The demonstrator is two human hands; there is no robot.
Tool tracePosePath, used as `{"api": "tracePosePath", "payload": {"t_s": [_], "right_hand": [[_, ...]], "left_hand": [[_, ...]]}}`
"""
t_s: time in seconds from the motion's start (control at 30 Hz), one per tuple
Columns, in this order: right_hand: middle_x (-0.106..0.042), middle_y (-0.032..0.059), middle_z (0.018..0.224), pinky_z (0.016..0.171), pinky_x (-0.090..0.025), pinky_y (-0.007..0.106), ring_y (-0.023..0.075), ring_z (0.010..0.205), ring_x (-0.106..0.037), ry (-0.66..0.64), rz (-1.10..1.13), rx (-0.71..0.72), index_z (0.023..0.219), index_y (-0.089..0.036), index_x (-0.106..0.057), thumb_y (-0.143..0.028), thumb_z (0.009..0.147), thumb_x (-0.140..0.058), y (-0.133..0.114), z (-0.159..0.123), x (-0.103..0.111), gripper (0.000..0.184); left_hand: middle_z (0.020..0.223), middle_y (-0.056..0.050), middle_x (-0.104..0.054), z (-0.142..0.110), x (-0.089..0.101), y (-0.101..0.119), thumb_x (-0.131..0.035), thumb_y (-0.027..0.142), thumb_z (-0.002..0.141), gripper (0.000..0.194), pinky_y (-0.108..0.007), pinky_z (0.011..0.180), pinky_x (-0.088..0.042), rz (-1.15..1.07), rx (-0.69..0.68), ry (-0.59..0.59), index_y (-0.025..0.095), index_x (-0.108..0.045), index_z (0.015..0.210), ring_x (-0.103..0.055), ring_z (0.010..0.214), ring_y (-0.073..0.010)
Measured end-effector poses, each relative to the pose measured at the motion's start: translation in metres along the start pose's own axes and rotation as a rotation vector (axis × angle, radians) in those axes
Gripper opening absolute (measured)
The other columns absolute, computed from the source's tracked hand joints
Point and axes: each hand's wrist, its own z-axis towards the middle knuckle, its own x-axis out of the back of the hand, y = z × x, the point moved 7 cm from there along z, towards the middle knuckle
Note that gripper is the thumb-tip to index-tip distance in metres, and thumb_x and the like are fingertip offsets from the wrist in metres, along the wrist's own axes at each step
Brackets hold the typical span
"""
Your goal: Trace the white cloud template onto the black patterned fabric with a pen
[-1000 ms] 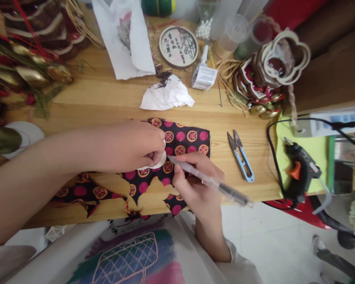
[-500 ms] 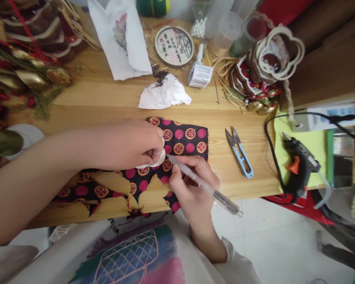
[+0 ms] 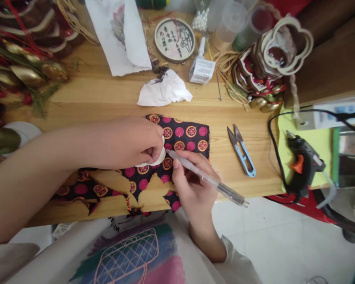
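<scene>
A black fabric piece (image 3: 189, 136) with pink and orange circles lies on the wooden table (image 3: 106, 98), with shapes cut out of its near part. My left hand (image 3: 130, 142) is closed, pressing a small white template (image 3: 159, 159) flat onto the fabric. My right hand (image 3: 192, 185) grips a clear pen (image 3: 207, 179), its tip touching the fabric at the template's right edge.
Blue thread snips (image 3: 241, 152) lie right of the fabric. A black glue gun (image 3: 303, 163) rests on a yellow-green mat at the table's right end. Crumpled white tissue (image 3: 164, 90), a glue bottle (image 3: 201, 67), a round painted plaque (image 3: 174, 38) and ornaments (image 3: 269, 67) sit farther back.
The pen tip has crept slightly up along the template's right edge. My left hand has stayed on the template.
</scene>
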Motion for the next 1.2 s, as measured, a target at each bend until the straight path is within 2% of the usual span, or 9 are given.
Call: {"api": "tracePosePath", "payload": {"t_s": [0.13,0.4,0.57,0.83,1.03,1.2], "right_hand": [[-0.07,-0.0028,0.09,0.076,-0.057,0.026,0.0107,0.079,-0.067,-0.019,-0.011,0.013,0.103,-0.024,-0.066,-0.015,0.088,-0.063,-0.0018,0.0011,-0.0009,0.017],[-0.067,-0.0036,0.085,0.067,-0.055,0.026,0.0107,0.072,-0.064,0.008,-0.005,-0.022,0.1,-0.025,-0.065,-0.016,0.087,-0.063,0.0045,-0.0046,0.0005,0.016],[-0.068,-0.0026,0.086,0.072,-0.056,0.028,0.0117,0.076,-0.066,0.002,-0.021,0.01,0.101,-0.025,-0.066,-0.017,0.088,-0.063,0.0007,-0.0022,0.0005,0.015],[-0.067,-0.0036,0.084,0.063,-0.054,0.025,0.0103,0.068,-0.063,0.027,-0.009,-0.039,0.099,-0.026,-0.065,-0.017,0.086,-0.064,0.007,-0.0061,0.0018,0.016],[-0.07,-0.0023,0.088,0.071,-0.056,0.028,0.0125,0.077,-0.066,0.001,-0.013,0.013,0.1,-0.025,-0.067,-0.017,0.087,-0.063,0.0,-0.0011,-0.0001,0.016],[-0.068,-0.0037,0.085,0.068,-0.055,0.026,0.0114,0.074,-0.066,0.009,-0.004,-0.03,0.098,-0.025,-0.066,-0.015,0.085,-0.064,0.0044,-0.0044,0.001,0.016]], "left_hand": [[0.065,0.003,-0.063,0.0,0.0004,0.0015,-0.052,0.013,0.072,0.024,-0.027,0.051,-0.039,-0.003,-0.011,-0.001,0.027,-0.062,0.057,-0.055,0.054,-0.014],[0.067,0.002,-0.064,-0.0021,0.0019,0.0012,-0.053,0.011,0.073,0.023,-0.025,0.053,-0.039,-0.023,-0.056,0.044,0.027,-0.062,0.06,-0.055,0.056,-0.0128],[0.067,0.002,-0.063,-0.0023,-0.0008,-0.0013,-0.052,0.013,0.074,0.023,-0.027,0.053,-0.038,-0.008,-0.022,0.01,0.027,-0.062,0.06,-0.054,0.056,-0.014],[0.067,0.002,-0.063,-0.0024,0.0006,0.0004,-0.051,0.013,0.074,0.022,-0.025,0.054,-0.037,-0.006,-0.008,0.007,0.026,-0.063,0.06,-0.054,0.057,-0.0125],[0.066,0.003,-0.063,-0.0015,-0.0011,-0.0013,-0.05,0.014,0.074,0.023,-0.025,0.052,-0.037,0.011,-0.024,0.009,0.026,-0.063,0.059,-0.053,0.055,-0.0121],[0.065,0.003,-0.063,-0.0019,-0.0002,-0.0002,-0.05,0.012,0.073,0.024,-0.024,0.052,-0.037,0.003,-0.032,0.024,0.026,-0.063,0.059,-0.054,0.055,-0.0118]]}}
